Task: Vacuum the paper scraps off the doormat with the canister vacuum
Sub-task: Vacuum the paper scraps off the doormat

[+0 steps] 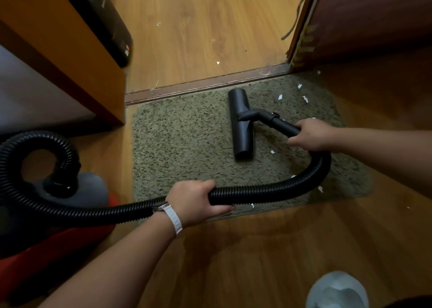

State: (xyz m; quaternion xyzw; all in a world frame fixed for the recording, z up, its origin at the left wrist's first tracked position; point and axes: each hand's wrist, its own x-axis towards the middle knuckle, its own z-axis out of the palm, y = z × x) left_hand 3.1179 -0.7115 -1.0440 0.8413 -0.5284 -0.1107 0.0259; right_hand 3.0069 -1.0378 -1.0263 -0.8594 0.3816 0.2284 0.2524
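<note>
**Nozzle on Doormat, Both Hands on Hose**

1. Doormat. The olive shag doormat (182, 144) lies on the wooden floor (257, 249), with its far edge against the dark threshold strip (205, 83) of the doorway.

2. Nozzle. The black floor nozzle (242, 123) rests on the right-centre area of the doormat. Its long axis points away from the person.

3. Right hand. The right hand (313, 134) grips the rigid tube just behind the nozzle neck. The fingers are curled around the tube.

4. Left hand. The left hand (194, 200) holds the black corrugated hose (257, 191) above the near edge of the doormat. The fingers wrap under the hose and the thumb lies on top. A white watch band (173, 216) sits on this wrist.

5. Hose routing. From the right hand the hose bends down and to the left, passes through the left hand, then loops into the canister vacuum (35, 256). The canister has a red body and stands on the floor at the lower left, beside a wooden cabinet (70, 62).

6. Debris. White paper scraps (280, 97) lie on the right portion of the doormat, to the right of the nozzle and along the near edge. A few scraps also lie on the floor beyond the threshold strip.
</note>
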